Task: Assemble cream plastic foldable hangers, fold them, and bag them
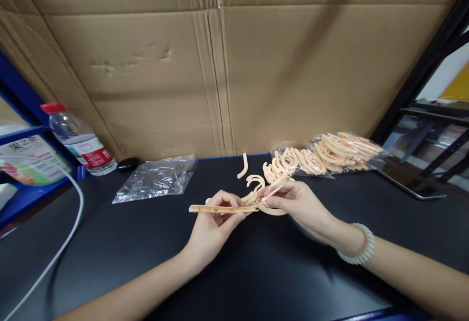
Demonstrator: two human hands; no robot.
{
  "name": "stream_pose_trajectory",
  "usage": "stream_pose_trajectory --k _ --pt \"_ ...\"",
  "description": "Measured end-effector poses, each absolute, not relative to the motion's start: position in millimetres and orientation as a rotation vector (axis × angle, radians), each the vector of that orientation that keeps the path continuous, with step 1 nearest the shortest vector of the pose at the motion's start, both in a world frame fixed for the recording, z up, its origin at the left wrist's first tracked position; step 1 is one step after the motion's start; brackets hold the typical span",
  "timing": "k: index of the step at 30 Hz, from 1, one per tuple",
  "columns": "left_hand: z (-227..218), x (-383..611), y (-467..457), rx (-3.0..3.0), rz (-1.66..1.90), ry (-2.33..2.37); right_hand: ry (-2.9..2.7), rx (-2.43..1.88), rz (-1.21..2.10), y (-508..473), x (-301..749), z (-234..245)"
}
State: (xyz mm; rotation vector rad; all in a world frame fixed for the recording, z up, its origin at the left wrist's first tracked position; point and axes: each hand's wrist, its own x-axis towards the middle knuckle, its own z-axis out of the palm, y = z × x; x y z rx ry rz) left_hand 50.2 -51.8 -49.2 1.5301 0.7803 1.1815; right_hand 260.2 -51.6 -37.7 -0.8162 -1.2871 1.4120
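My left hand [216,223] pinches a long, narrow beige plastic piece [205,209], which looks like a hanger arm, held level. Its right end meets the fingertips of my right hand [298,203]. Between the thumb and fingers of that hand is another slim beige plastic piece [274,190], slanting up to the right. Whether the two pieces are joined cannot be made out. Just behind and below the hands lies a curved beige piece [273,211], partly hidden. Farther back are a hook-shaped piece [256,179] and a bent one [243,165].
Clear plastic bags hold many beige curved pieces [293,160] and long pieces [344,150] at back right. An empty clear bag [157,177], a black mouse-like object [128,164] and a water bottle [84,145] stand left. A white cable [75,228] crosses the black table [264,282]. Cardboard [146,81] walls the back.
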Motion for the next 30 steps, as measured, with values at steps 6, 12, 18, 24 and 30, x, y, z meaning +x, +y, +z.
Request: stream_pose_trajectory --k 6,12,18,24,30 --pt "-52 49 -55 1.605 1.156 0.748 -1.351 -0.799 1.611 -57 258 -41" --pt "-52 48 -56 1.688 1.176 0.76 -1.319 -0.887 1.638 -59 256 -40" --pt "-50 47 -58 1.94 1.22 0.801 -1.301 -0.878 1.626 -61 253 -41" --pt "-49 49 -59 1.995 1.236 0.799 -1.329 -0.898 1.5 -64 249 -41" --pt "-46 50 -64 1.889 1.204 0.815 -1.371 -0.892 1.398 -67 245 -41"
